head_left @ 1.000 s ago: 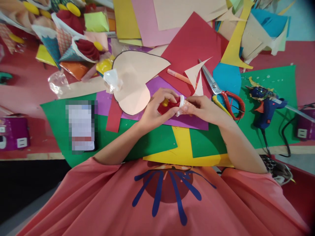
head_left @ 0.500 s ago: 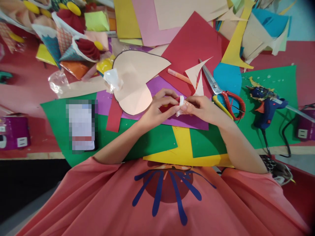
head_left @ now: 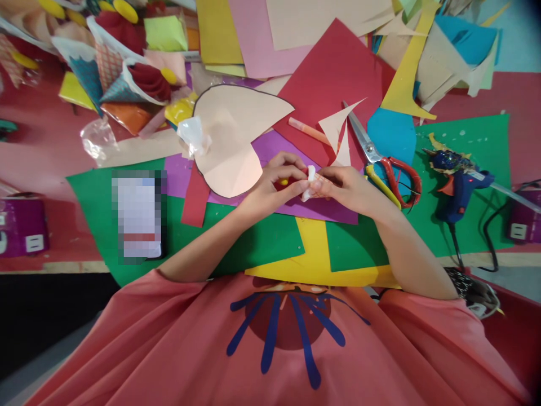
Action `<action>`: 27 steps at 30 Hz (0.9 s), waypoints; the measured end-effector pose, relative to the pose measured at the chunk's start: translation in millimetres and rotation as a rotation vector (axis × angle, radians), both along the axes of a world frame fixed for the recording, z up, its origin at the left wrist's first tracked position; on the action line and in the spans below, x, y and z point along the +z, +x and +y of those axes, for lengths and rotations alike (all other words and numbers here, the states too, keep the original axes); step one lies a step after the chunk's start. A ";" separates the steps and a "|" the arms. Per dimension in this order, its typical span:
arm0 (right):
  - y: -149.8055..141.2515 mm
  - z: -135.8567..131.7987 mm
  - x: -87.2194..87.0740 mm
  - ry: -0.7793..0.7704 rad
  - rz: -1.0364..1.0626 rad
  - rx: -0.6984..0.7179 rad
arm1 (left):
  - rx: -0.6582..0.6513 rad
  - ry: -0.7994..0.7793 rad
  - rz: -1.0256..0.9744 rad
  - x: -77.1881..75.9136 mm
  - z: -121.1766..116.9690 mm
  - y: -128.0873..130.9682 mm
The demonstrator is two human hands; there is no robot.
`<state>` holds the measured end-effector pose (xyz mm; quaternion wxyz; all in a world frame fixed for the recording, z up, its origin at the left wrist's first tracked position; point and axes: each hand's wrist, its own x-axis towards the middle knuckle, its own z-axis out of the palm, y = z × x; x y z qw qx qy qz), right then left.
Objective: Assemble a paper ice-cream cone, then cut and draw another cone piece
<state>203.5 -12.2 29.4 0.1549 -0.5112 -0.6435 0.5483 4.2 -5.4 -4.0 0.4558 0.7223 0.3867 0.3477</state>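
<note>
My left hand [head_left: 270, 189] is curled round a small red paper flower with a yellow centre [head_left: 284, 181], most of it hidden under the fingers. My right hand [head_left: 353, 189] pinches a small patterned paper cone with a white rim [head_left: 311, 183] and presses it against the flower. Both hands meet above a purple sheet [head_left: 321, 208], just right of a large cream heart cutout [head_left: 230, 132].
Scissors with red and yellow handles [head_left: 384, 163] lie right of my hands, a blue glue gun [head_left: 459, 180] farther right on green paper. Finished paper cones with flowers [head_left: 127, 79] are piled at the upper left. A phone [head_left: 139, 217] rests on green paper at left. Coloured sheets cover the table.
My left fingers have closed further round the red flower, hiding more of it, and pushed it toward the cone. The right hand has hardly moved.
</note>
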 end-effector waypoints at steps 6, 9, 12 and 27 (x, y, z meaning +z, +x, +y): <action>-0.3 0.2 -2.2 -0.002 0.009 -0.007 | 0.016 -0.051 -0.020 1.8 -0.6 0.7; -0.7 0.4 -2.1 -0.018 0.026 -0.017 | 0.016 -0.070 -0.032 2.2 -0.3 1.0; -0.8 0.6 -1.1 -0.035 0.050 -0.026 | 0.018 -0.077 -0.053 1.2 0.3 1.0; 0.3 -0.6 -0.3 -0.014 0.066 -0.050 | 0.043 -0.074 -0.081 -2.4 0.1 0.9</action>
